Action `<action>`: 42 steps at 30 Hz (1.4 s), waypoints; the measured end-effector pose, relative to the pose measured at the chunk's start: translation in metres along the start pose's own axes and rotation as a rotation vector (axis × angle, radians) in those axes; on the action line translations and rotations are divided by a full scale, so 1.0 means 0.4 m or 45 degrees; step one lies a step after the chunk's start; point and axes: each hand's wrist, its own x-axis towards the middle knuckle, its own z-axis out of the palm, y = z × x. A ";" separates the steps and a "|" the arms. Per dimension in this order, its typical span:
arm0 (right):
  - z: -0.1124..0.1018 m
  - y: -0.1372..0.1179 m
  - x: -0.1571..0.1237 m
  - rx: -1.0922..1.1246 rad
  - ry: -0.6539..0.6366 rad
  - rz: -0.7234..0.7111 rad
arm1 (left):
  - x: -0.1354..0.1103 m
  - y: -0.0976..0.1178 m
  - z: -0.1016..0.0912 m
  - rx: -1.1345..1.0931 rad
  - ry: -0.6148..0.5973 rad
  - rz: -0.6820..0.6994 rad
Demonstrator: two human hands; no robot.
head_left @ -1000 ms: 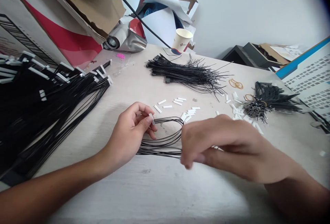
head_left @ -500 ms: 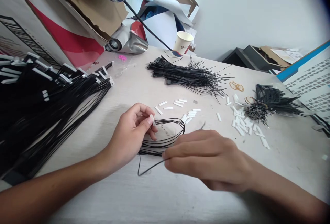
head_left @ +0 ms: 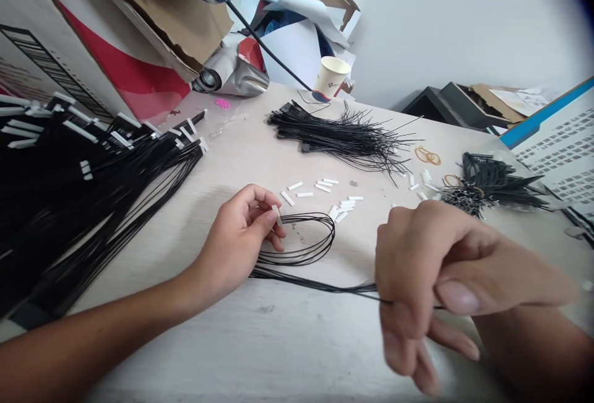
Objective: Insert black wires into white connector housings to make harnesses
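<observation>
My left hand (head_left: 241, 223) pinches a small white connector housing (head_left: 277, 213) between thumb and fingers. Thin black wires (head_left: 325, 245) run from this housing, loop round to the right and come back beneath the hand. From there more black wire (head_left: 320, 283) stretches along the table to my right hand (head_left: 431, 267). Slightly blurred and raised over the right side, the right hand has its fingers curled around a black wire; a short piece shows between finger and thumb. The wire's end is hidden. Loose white housings (head_left: 346, 204) lie beyond the loop.
A large pile of finished-looking black harnesses (head_left: 93, 205) with white ends fills the left. At the back lies a bundle of black wires (head_left: 334, 134), near a paper cup (head_left: 331, 78). Rubber bands (head_left: 427, 155) and another tied wire bundle (head_left: 487, 180) are at the right.
My right hand has moved right and turned over, drawing the black wire out straighter along the table. My left hand stays in place with the white connector housing.
</observation>
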 end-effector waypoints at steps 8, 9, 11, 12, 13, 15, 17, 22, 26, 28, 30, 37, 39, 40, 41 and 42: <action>-0.043 0.013 0.001 -0.322 0.246 -0.445 | 0.001 -0.003 0.001 0.018 0.020 -0.006; -0.044 0.015 0.006 -0.370 0.358 -0.494 | 0.001 -0.003 0.001 0.015 0.024 -0.006; -0.042 0.022 0.015 -0.369 0.523 -0.567 | 0.000 -0.004 0.001 0.007 0.030 -0.006; -0.041 0.027 0.020 -0.346 0.563 -0.596 | 0.000 -0.004 0.001 0.002 0.030 -0.006; -0.039 0.033 0.025 -0.330 0.597 -0.618 | -0.001 -0.003 0.001 -0.002 0.031 -0.004; -0.035 0.048 0.035 -0.349 0.663 -0.595 | -0.001 -0.003 0.001 -0.010 0.027 -0.006; -0.031 0.064 0.047 -0.437 0.747 -0.490 | -0.002 -0.001 0.001 -0.007 0.021 -0.007; -0.021 0.091 0.080 -1.108 0.918 -0.348 | -0.002 0.005 0.002 0.012 -0.002 0.002; -0.013 0.101 0.100 -1.505 0.947 -0.421 | -0.002 0.009 0.003 0.030 -0.005 0.004; -0.011 0.107 0.106 -1.549 0.995 -0.444 | -0.004 0.010 0.004 0.042 -0.005 0.005; -0.010 0.113 0.109 -1.549 1.012 -0.453 | -0.005 0.010 0.004 0.049 -0.010 0.008; -0.008 0.120 0.113 -1.541 1.013 -0.457 | -0.006 0.009 0.004 0.079 -0.042 0.009; -0.006 0.119 0.112 -1.545 1.003 -0.438 | -0.007 0.007 0.002 0.090 -0.045 0.016; -0.006 0.118 0.112 -1.546 0.996 -0.427 | -0.008 0.006 0.001 0.092 -0.045 0.018; -0.006 0.117 0.112 -1.547 0.993 -0.419 | -0.009 0.006 0.001 0.095 -0.049 0.020; -0.006 0.117 0.112 -1.548 0.991 -0.414 | -0.009 0.006 0.000 0.097 -0.050 0.019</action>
